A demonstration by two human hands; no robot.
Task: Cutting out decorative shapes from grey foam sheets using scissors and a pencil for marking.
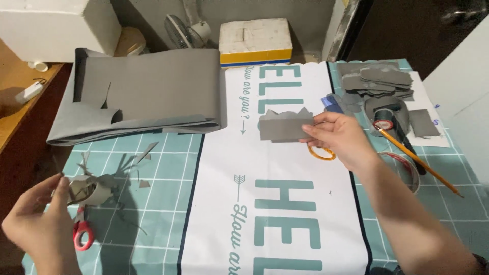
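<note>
Head view: the right hand point(338, 137) pinches a flat grey cut piece point(284, 127) with a scalloped top edge, thumb and fingers closed on its right end, holding it above the white printed cloth point(285, 168) on the desk point(153, 203). The left hand point(43, 224) is closed loosely around a curled grey scrap point(91, 191) at the near left, just above red-handled scissors point(81, 234) lying on the teal grid mat. A large folded grey sheet point(147, 94) lies at the back left; a stack of cut grey pieces point(379, 81) sits at the back right, near a yellow pencil point(420, 163) and a roll of tape point(407, 168).

The cut piece is held by one end only, so it could sag or slip from the grip. The scissors lie right under the left wrist, where a lowered hand might press on the blades.

The scissor blades are hidden by the left hand. An orange ring point(322, 153) is partly covered by the right hand, so what it belongs to is unclear. The left hand is blurred and its finger positions are hard to read.
</note>
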